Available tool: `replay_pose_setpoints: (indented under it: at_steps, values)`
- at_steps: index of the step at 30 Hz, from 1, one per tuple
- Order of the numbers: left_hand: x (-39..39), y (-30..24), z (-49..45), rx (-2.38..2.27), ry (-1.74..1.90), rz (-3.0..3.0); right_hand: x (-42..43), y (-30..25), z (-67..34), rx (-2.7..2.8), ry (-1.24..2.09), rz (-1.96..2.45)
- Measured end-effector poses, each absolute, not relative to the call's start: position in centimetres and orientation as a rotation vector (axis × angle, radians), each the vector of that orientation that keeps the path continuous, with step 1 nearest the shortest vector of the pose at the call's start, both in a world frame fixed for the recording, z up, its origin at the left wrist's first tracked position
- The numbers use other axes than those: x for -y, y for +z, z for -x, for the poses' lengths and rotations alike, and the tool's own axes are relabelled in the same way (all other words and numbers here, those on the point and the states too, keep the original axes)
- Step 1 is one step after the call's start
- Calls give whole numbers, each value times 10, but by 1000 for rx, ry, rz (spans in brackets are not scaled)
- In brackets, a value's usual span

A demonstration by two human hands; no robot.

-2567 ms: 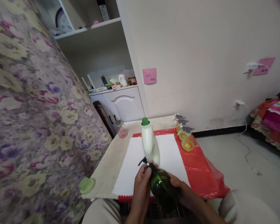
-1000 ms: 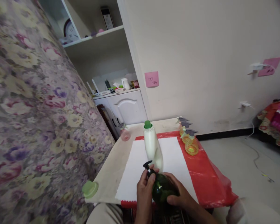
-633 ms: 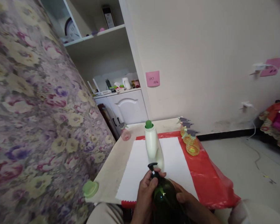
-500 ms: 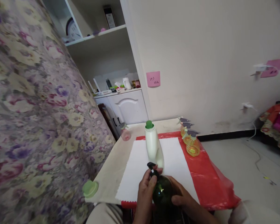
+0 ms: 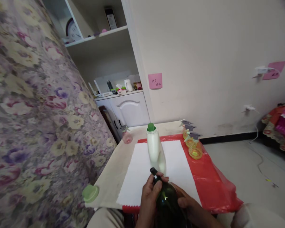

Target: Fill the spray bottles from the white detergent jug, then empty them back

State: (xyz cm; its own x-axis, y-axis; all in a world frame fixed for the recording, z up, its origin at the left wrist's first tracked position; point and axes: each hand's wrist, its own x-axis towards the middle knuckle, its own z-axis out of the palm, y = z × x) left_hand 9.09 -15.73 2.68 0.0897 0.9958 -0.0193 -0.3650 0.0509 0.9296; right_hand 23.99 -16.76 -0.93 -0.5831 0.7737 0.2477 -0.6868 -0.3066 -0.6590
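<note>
Your left hand (image 5: 150,197) has its grip clenched around the neck of the dark green bottle (image 5: 168,203), just under the black pump head (image 5: 153,172), which points up and away from you. Your right hand (image 5: 190,207) grasps the bottle's body from the other side, fingers wrapped on the glassy green wall. The bottle is held tilted over the near edge of the counter (image 5: 115,171), above the white sheet (image 5: 136,179) and close to your lap.

Just beyond the pump stands a white bottle (image 5: 156,153) with a green cap, upright on the sheet. A red plastic cover (image 5: 210,185) lies under the sheet, and yellow spray bottles (image 5: 194,147) stand at its far right. A pink spray bottle (image 5: 126,136) sits on the bare counter at the far left, and a pale green lid (image 5: 90,193) lies at the near left corner.

The pink sticky note (image 5: 155,81) on the wall bears handwritten digits; the top line looks like "29.3", and the rest is too small to read. A second pink note (image 5: 275,70) hangs by a socket, its writing illegible.
</note>
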Motion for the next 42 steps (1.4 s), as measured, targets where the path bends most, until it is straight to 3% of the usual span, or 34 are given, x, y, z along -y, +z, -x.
replay_pose_setpoints:
  at_steps: [17, 23, 32, 42]
  values:
    - [162, 30, -96, -779, 1212, -926, 170, -35, -240, 767, 2100, 166]
    - [166, 27, -89, -955, 1200, -1086, 171, -41, -237, 783, 2081, 232]
    - [191, -7, -85, -971, 1170, -1172, 162, -49, -241, 733, 2073, 163]
    - [185, -21, -78, -1080, 1313, -1063, 143, -68, -233, 996, 1744, 491]
